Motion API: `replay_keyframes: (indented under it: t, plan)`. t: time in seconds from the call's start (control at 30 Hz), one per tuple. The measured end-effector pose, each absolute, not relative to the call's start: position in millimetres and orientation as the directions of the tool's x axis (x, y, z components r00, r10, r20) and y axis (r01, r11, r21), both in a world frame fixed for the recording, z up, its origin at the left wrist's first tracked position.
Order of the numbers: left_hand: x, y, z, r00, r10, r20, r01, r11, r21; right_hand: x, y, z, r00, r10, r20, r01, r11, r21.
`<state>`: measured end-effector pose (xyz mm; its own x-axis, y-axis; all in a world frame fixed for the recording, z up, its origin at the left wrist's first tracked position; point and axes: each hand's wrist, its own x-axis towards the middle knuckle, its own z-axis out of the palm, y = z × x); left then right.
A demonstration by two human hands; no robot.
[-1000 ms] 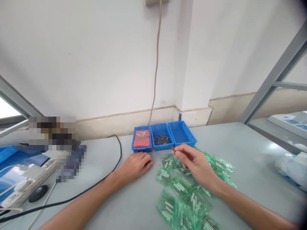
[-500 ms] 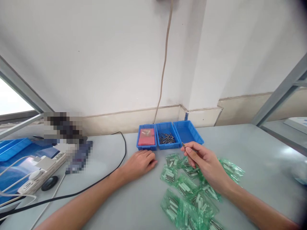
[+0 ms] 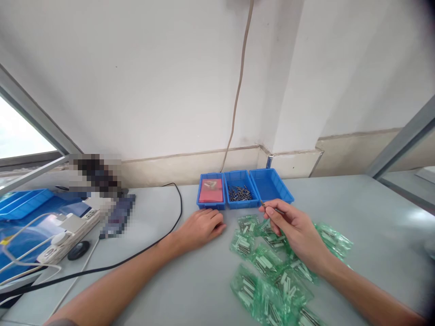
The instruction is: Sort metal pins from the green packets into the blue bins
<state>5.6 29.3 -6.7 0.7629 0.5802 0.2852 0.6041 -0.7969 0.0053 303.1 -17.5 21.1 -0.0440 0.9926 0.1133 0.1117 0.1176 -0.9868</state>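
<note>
My right hand (image 3: 296, 228) pinches a thin metal pin (image 3: 268, 207) between thumb and fingers, just in front of the right blue bin (image 3: 272, 189). Under that hand lie several green plastic bags (image 3: 268, 267) with small metal parts inside. My left hand (image 3: 201, 226) rests palm down on the grey table (image 3: 176, 285), fingers loosely curled, just in front of the left blue bin (image 3: 211, 192), which holds a red pad. The middle blue bin (image 3: 240, 194) holds several dark metal pins.
A black cable (image 3: 142, 253) crosses the table at the left. A white power strip (image 3: 70, 228) with plugs and a blue tray (image 3: 23, 203) lie at the far left. A beige cord (image 3: 238, 90) hangs down the wall. A grey metal frame (image 3: 404, 145) stands at the right.
My right hand has moved a little to the right with the pin, from in front of the middle bin towards the right bin. The view has shifted left. My left hand has stayed put.
</note>
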Motion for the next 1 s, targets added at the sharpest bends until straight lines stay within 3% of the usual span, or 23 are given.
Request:
replay_keyframes:
  t: [1.0]
  plan:
    - [7.1,27.6,-2.4,0.761,0.582,0.286,0.602,-0.798,0.024,301.4,-17.1,20.8,-0.063,0.99,0.128,0.241,0.14,-0.96]
